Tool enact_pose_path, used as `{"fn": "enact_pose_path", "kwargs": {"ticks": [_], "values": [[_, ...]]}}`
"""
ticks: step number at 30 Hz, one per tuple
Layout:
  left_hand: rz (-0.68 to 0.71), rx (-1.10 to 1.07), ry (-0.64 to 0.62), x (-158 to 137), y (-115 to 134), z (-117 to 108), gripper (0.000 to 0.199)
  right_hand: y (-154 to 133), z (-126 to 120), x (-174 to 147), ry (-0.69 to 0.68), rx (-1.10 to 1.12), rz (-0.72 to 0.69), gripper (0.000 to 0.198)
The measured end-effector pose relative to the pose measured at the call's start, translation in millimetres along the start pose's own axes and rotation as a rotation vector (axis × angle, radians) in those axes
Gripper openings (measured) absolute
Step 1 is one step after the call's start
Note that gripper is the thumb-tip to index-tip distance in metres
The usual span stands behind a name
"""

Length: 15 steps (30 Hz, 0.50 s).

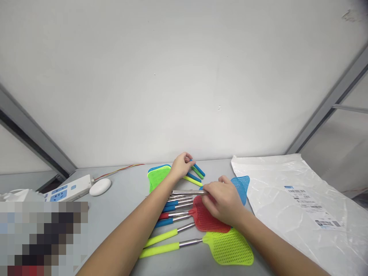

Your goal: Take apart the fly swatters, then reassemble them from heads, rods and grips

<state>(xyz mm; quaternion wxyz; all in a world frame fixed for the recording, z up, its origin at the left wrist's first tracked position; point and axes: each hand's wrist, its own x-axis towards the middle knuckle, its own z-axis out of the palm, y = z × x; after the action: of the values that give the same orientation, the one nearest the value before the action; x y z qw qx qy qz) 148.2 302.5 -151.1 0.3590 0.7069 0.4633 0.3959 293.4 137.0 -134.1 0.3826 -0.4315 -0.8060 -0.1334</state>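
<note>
Several fly swatters with coloured mesh heads, metal rods and coloured grips lie side by side on the grey table. At the back, my left hand (183, 165) is closed, its fingertips pinching the end of a blue swatter handle (199, 169). Beside that handle are a green one and a yellow one. My right hand (222, 199) is closed around the neck of a blue fly swatter (241, 186), partly covering its head; a metal rod (186, 192) reaches its fingers. Under this hand lies a red fly swatter (202, 214). Closest to me is a yellow-green fly swatter (230, 247).
Green and blue swatter heads (158, 178) lie behind my left forearm. A white plastic mailing bag (276, 195) with a label covers the right side. To the left are a power strip (69, 189) and a white oval object (100, 187). A white wall (184, 84) rises behind.
</note>
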Motion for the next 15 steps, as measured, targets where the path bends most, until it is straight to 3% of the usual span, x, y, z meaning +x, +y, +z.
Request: {"fn": "enact_pose_path", "kwargs": {"ticks": [5, 15], "values": [[0.148, 0.31, -0.124, -2.1, -0.6, -12.0, 0.012, -3.8, 2.6, -0.7, -0.021, 0.009, -0.023, 0.011], [0.404, 0.701, -0.322, -9.3, 2.0, -2.6, 0.036, -7.1, 4.2, -2.0, -0.048, 0.013, -0.018, 0.013]]}}
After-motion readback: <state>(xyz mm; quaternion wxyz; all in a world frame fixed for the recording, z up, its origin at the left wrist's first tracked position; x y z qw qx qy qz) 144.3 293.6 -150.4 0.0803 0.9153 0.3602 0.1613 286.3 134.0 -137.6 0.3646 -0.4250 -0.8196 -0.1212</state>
